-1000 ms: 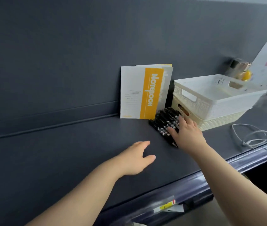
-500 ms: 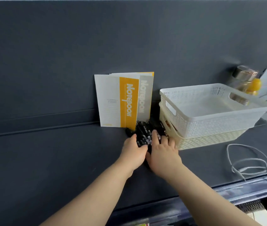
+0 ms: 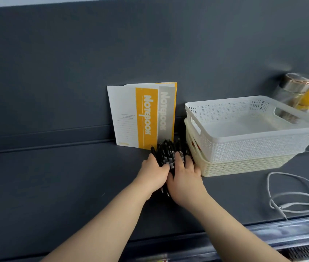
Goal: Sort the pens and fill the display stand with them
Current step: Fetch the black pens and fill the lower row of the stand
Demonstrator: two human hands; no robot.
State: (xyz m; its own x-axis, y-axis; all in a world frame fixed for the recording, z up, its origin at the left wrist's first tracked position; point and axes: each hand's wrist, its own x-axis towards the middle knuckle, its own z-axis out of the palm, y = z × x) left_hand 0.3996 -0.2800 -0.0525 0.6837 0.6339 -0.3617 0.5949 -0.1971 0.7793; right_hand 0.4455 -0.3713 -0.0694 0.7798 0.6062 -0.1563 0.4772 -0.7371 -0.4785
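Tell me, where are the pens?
The pens lie mid-shelf under both hands, between the leaning notebooks and the stacked baskets.

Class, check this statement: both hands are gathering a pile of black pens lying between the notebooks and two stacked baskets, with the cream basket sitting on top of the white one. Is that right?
One detail is wrong. The head view shows the white basket on top of the cream basket. The rest holds: the left hand and right hand gather the black pens beside the notebooks.

Two bare forearms, no sleeves; left hand (image 3: 154,173), right hand (image 3: 184,181) ungloved, ringless.
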